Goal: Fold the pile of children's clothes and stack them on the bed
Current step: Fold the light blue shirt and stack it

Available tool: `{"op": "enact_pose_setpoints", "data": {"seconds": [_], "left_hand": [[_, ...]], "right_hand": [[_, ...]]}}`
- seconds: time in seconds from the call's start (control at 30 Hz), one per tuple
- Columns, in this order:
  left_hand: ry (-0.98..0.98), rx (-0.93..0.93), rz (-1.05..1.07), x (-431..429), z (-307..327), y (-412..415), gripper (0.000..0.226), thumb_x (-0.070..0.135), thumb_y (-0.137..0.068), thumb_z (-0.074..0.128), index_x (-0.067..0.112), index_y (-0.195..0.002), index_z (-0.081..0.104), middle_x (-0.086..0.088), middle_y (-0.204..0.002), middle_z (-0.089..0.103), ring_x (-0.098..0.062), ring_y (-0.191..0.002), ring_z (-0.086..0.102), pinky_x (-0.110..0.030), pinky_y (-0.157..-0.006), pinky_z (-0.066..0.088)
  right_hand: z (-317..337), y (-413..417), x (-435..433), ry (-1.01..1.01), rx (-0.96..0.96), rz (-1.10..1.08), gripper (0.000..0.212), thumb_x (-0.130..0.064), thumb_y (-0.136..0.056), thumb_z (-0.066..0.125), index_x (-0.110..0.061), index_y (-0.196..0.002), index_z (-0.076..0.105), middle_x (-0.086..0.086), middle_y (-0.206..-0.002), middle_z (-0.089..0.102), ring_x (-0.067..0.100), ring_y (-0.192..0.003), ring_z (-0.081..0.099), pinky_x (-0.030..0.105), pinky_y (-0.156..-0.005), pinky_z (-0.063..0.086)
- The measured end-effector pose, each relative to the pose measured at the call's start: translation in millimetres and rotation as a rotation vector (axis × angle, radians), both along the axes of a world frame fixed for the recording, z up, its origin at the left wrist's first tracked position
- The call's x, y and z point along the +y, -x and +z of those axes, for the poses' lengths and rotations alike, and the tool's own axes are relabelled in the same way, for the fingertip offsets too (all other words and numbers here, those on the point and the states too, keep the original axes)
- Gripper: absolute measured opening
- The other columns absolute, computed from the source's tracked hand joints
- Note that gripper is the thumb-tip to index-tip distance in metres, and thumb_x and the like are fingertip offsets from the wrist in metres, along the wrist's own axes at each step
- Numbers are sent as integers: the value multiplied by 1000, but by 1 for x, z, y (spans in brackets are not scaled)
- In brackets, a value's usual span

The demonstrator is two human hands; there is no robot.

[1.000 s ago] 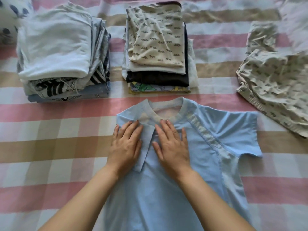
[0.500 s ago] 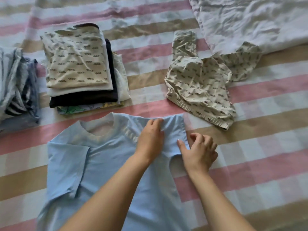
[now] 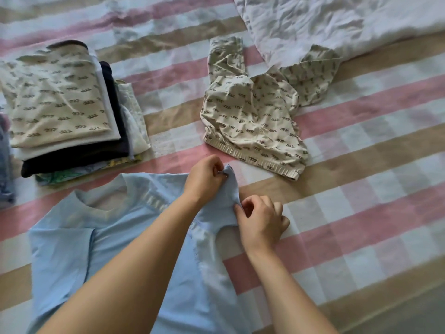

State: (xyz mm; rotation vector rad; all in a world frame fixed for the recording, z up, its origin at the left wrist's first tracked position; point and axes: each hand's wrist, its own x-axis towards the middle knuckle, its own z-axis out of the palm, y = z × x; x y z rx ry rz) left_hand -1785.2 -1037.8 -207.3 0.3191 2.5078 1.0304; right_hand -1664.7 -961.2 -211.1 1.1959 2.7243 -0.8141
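Cream cloth tops the folded stack [image 3: 60, 104] on the bed's [image 3: 361, 189] left side. Beside it, by the near edge, lies the blue shirt [image 3: 120, 237]. The left hand [image 3: 204, 179] pinches its sleeve [image 3: 230, 191] tip; the right hand [image 3: 262, 220] pinches the sleeve lower down. Crumpled cream pants [image 3: 252, 121] lie farther right.

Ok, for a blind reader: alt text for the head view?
Left hand and right hand pinch one sleeve of a light blue T-shirt on a pink checked bedsheet; a folded clothes stack and crumpled cream printed trousers lie beyond.
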Motion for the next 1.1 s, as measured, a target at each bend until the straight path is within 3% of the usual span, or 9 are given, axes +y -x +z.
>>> {"op": "enact_pose_setpoints", "data": {"seconds": [0.17,0.27,0.43,0.63,0.7,0.83,0.9,1.0,1.1], "left_hand": [[-297,-130,88,-33,30,-4,28,-6,-78,61,17,-66,49,-6,-55,47,-18,-58,45,-32,-58,40],[-421,-170,81,-68,48,-13,23,-13,-78,60,8,-71,53,-20,-64,60,-19,-61,57,-19,-56,43],[-410,-268,136,-140,52,-37,32,-21,-76,57,9,-67,63,2,-56,66,-4,-53,59,-14,-52,46],[-203,-468,361,-180,33,-57,19,4,-65,48,11,-63,67,-8,-63,64,-21,-62,57,-27,-60,48],[-124,-417,401,-176,29,-56,22,18,-55,42,9,-65,59,-8,-63,60,-24,-64,52,-31,-60,42],[10,-139,342,-146,21,-41,31,41,-78,62,15,-95,53,4,-74,60,-19,-74,56,-33,-69,44],[-40,-92,328,-129,16,-31,38,33,-81,68,15,-110,51,9,-74,54,-14,-74,54,-27,-68,41],[-108,-36,331,-116,7,-22,39,10,-82,67,12,-118,52,6,-70,49,-8,-65,48,-16,-62,37],[-14,80,278,-114,3,-21,29,2,-84,61,8,-112,59,-4,-86,56,-22,-80,56,-31,-73,45]], "right_hand": [[24,0,-13,49,233,19,11,-28,-82,66,-21,-78,59,-10,-68,56,23,-80,57,33,-74,25],[38,-5,-30,-95,458,178,10,-28,-82,63,-19,-77,62,-9,-66,60,21,-66,56,32,-73,31],[31,-22,-70,-210,651,621,13,-28,-85,61,-22,-74,64,-8,-67,55,15,-69,46,29,-79,32],[8,-35,-100,-204,470,965,10,-34,-75,67,-24,-75,67,-7,-70,60,19,-68,58,29,-72,35],[9,-37,-97,-121,422,892,20,-36,-82,54,-22,-81,68,-4,-77,62,19,-77,56,30,-72,36],[9,-37,-88,-94,368,661,31,-30,-83,45,-16,-94,70,4,-99,66,17,-97,44,34,-78,44],[7,-37,-86,-137,318,657,37,-29,-82,42,-14,-102,69,7,-107,66,17,-104,43,35,-81,50],[-2,-43,-81,-229,218,755,43,-29,-83,39,-12,-110,68,7,-118,64,22,-115,50,36,-91,39],[-10,-55,-73,-308,113,803,44,-28,-85,38,-14,-117,65,2,-128,59,22,-118,57,37,-93,34]]}}
